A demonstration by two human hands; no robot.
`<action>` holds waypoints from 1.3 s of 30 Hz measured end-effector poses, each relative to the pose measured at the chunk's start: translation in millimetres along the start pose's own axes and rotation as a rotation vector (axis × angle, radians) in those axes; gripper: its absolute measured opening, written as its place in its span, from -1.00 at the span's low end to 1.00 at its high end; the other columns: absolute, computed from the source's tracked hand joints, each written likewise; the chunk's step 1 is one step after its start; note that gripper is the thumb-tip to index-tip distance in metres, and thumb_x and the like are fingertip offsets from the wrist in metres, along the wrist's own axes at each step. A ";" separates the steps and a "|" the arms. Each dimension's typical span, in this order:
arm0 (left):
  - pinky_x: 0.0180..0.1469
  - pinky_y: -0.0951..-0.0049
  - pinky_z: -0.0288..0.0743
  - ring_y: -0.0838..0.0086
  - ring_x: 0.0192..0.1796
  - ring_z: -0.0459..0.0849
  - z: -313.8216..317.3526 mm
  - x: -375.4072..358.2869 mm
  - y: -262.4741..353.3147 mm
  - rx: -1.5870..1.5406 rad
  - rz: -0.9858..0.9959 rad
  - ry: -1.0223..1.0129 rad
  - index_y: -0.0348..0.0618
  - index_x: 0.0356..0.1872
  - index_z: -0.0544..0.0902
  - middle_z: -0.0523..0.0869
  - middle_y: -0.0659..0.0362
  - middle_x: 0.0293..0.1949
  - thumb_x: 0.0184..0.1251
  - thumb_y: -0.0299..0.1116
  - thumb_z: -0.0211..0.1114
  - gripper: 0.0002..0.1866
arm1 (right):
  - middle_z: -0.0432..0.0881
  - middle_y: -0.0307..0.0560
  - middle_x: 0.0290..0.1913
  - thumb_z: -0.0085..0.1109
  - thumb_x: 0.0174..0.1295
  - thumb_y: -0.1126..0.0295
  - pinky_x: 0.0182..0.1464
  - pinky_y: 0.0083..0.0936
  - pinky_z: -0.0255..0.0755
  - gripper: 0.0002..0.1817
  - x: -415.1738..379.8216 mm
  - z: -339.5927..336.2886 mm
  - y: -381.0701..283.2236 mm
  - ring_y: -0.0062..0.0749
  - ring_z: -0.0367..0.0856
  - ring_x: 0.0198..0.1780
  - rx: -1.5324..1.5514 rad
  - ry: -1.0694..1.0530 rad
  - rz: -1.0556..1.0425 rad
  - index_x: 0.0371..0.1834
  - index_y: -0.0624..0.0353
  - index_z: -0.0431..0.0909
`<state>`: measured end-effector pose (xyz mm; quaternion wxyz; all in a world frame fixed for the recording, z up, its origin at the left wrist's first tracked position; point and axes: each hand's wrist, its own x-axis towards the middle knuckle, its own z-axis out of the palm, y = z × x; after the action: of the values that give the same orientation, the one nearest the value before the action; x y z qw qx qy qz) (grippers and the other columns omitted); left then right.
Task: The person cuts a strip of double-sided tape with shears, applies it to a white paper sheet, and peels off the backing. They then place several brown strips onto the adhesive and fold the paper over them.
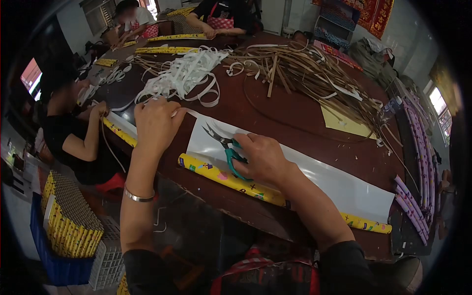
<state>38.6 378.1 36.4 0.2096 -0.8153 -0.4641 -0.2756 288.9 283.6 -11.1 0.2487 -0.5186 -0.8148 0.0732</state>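
My right hand [260, 156] holds green-handled scissors [230, 156], their blades parted and pointing up and left over a white sheet [314, 174]. Yellow patterned paper [231, 181] is rolled along the sheet's near edge, below my right hand. My left hand [158, 120], with a metal bangle at the wrist, is raised left of the sheet, its thumb and fingers together at a thin white strip [193, 113]. A pile of white strips [184, 73] lies just beyond my left hand.
Brown strips [300, 73] are heaped at the table's far right, beside a pale yellow sheet [346, 122]. Purple rolls [418, 147] lie at right. A co-worker [73, 128] sits at left, others across. Yellow rolls [73, 221] fill a blue crate [64, 268] at lower left.
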 end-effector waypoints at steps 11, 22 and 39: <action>0.23 0.10 0.33 0.34 -0.14 0.64 -0.6 -102.3 12.3 -0.128 -0.197 0.303 0.02 -0.08 0.80 0.66 0.24 -0.33 0.24 -0.27 0.48 -0.76 | 0.68 0.20 -0.19 0.33 0.14 0.14 -0.10 -0.08 0.55 -0.41 -6.2 -0.6 -10.9 0.15 0.68 -0.18 0.276 -0.168 -0.228 0.20 0.20 0.48; 0.05 0.22 0.54 0.12 -0.04 0.69 39.3 -125.8 0.9 -0.556 -0.349 0.187 -0.24 -0.15 0.70 0.74 0.03 -0.12 0.22 -0.52 0.41 -0.82 | 0.70 0.19 -0.14 0.32 0.15 0.13 -0.11 -0.10 0.59 -0.41 -6.5 -0.6 -11.5 0.15 0.70 -0.17 0.283 -0.174 -0.233 0.21 0.19 0.50; 0.07 0.22 0.52 0.03 0.02 0.63 58.8 -58.1 -28.3 -0.633 -0.137 -0.260 -0.26 -0.12 0.71 0.69 -0.04 -0.03 0.44 -0.29 0.19 -0.75 | 0.69 0.21 -0.25 0.29 0.18 0.13 -0.17 -0.10 0.56 -0.48 -4.9 5.1 -11.7 0.16 0.68 -0.23 0.175 -0.203 -0.157 0.12 0.24 0.51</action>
<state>4.6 389.5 -43.3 -0.1336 -0.8351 -0.4321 -0.3133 278.7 274.8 -12.8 0.2144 -0.4196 -0.8642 0.1766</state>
